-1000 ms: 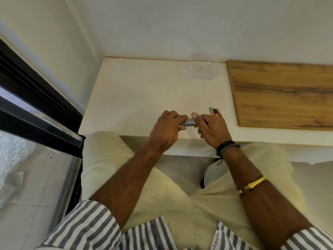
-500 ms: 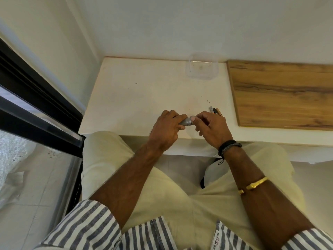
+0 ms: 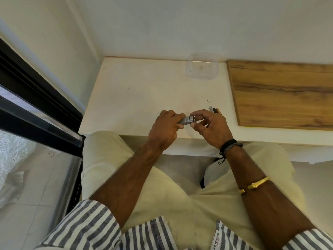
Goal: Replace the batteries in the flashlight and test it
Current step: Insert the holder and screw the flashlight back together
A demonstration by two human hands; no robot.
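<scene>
A small silver flashlight [image 3: 186, 120] is held just above the front part of the white tabletop [image 3: 144, 94]. My left hand [image 3: 166, 128] grips its body, which is mostly hidden in the fist. My right hand [image 3: 210, 126] pinches the exposed end of the flashlight between thumb and forefinger, the other fingers loosely spread. Behind my right hand several batteries [image 3: 215, 110] lie side by side on the table, partly hidden by the fingers.
A clear plastic container [image 3: 202, 66] stands at the back of the table by the wall. A wooden board [image 3: 281, 92] covers the table's right side. A black-framed glass door [image 3: 36, 109] is on the left. My legs are under the front edge.
My right hand has loosened and opened its outer fingers, its thumb and forefinger shifting round the flashlight's end. The flashlight has tilted slightly. My left hand has stayed in place.
</scene>
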